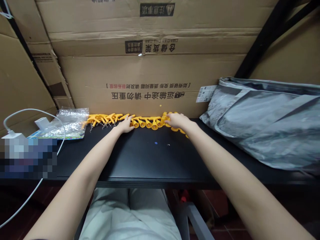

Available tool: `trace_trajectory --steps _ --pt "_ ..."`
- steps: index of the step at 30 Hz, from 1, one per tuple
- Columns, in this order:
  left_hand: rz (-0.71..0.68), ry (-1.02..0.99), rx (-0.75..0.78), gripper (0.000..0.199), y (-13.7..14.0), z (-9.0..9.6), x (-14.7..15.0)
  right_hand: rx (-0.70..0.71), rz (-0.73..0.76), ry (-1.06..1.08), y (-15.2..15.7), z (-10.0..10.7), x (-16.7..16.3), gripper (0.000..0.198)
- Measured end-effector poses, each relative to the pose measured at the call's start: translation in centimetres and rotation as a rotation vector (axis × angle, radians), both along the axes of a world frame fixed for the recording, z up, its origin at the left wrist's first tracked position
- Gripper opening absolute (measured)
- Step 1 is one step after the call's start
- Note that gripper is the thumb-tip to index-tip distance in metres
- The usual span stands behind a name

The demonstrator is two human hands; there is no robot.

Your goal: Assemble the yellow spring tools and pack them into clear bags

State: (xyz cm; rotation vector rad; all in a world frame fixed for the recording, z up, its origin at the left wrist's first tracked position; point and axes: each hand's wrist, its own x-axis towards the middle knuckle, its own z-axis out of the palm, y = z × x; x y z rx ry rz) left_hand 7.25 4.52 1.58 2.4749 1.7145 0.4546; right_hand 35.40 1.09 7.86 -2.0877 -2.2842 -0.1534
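Note:
A row of yellow plastic parts lies along the back of the black table, against the cardboard. On the left are yellow branched pieces with thin metal spirals hanging from them. In the middle stand several yellow bell-shaped pieces, wide mouths toward me. My left hand rests at the row between these two groups, fingers apart and touching the yellow parts. At the right end, my right hand has its fingers curled over yellow round-rimmed pieces, partly hiding them. More yellow rims show under its wrist.
A large cardboard sheet stands behind the row. A grey bag fills the right side. Clear plastic packaging, a white charger and its white cable lie at left. Small scraps dot the tabletop.

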Motion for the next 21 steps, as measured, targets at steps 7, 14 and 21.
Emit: trace_trajectory --steps 7,14,21 --pt "0.002 0.151 -0.153 0.070 0.4 3.2 -1.8 -0.161 -0.152 -0.140 -1.2 2.1 5.0 0.038" --pt "0.197 0.328 -0.154 0.047 1.1 7.0 -7.6 -0.230 -0.148 -0.114 -2.1 0.6 7.2 0.022" --pt "0.422 0.410 -0.092 0.058 0.8 6.4 -14.9 -0.194 -0.067 -0.078 -2.4 -0.2 7.1 0.022"
